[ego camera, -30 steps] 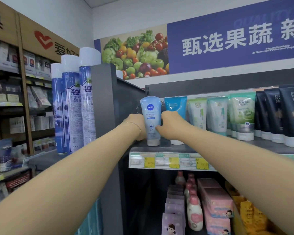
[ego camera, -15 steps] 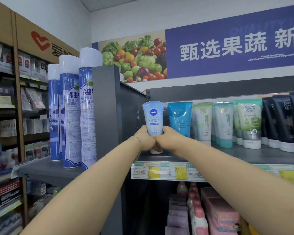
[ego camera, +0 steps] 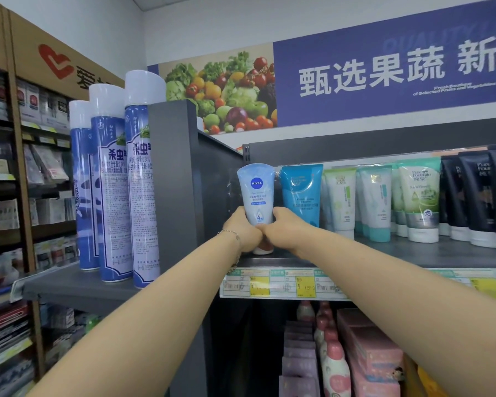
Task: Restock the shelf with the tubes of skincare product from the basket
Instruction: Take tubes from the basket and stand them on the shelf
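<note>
pale blue tube point(ego camera: 256, 193), teal tube point(ego camera: 301, 190), grey shelf point(ego camera: 413, 253).

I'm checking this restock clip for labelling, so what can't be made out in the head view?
- Nivea tube: its cap and base are covered by the left hand and right hand, so whether it rests on the shelf is unclear.
- Price tags: print too small and blurred.
- Dark tubes: cut off by the right edge.
- Basket: out of frame.
</note>
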Demonstrator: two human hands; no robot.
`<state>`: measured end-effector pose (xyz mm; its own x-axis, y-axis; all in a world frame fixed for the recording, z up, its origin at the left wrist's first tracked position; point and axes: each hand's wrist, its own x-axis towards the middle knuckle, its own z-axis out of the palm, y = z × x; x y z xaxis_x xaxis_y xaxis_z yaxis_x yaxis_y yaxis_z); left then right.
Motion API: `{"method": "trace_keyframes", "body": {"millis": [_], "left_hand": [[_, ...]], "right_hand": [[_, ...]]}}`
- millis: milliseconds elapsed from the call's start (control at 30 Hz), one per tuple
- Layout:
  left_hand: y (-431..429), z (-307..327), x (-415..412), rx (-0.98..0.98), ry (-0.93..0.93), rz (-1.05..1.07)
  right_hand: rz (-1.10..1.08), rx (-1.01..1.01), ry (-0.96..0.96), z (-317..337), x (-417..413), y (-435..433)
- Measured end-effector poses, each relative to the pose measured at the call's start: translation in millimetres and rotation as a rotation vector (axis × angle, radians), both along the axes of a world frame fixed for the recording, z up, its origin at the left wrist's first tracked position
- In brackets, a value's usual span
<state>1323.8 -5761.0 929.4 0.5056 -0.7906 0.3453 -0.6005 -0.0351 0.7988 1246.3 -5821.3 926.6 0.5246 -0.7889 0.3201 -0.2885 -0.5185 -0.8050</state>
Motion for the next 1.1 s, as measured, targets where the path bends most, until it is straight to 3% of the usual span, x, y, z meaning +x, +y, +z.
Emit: {"method": "trace_keyframes", "body": {"millis": [267, 567, 800, 933, 1100], "left_hand": [[2, 0, -3, 0.032, -0.054, 0.014], [30, 5, -16, 0.039, -0.158, 0.185], [54, 5, -42, 0.073, -0.395, 0.224], [67, -5, -70, 0.176, -0.735, 0.272], [72, -33, -112, 0.186, -0.814, 0.192]], "right_hand": [[-0.007, -0.038, 0.037, 1, -4, 5], [-0.084, -0.165, 0.142, 15, -39, 25], [-0.098, -0.332, 0.197, 14, -85, 42], [-0.114, -0.53, 0.31, 4, -118, 49], [-0.093, -0.688, 0.403, -20, -162, 58]]}}
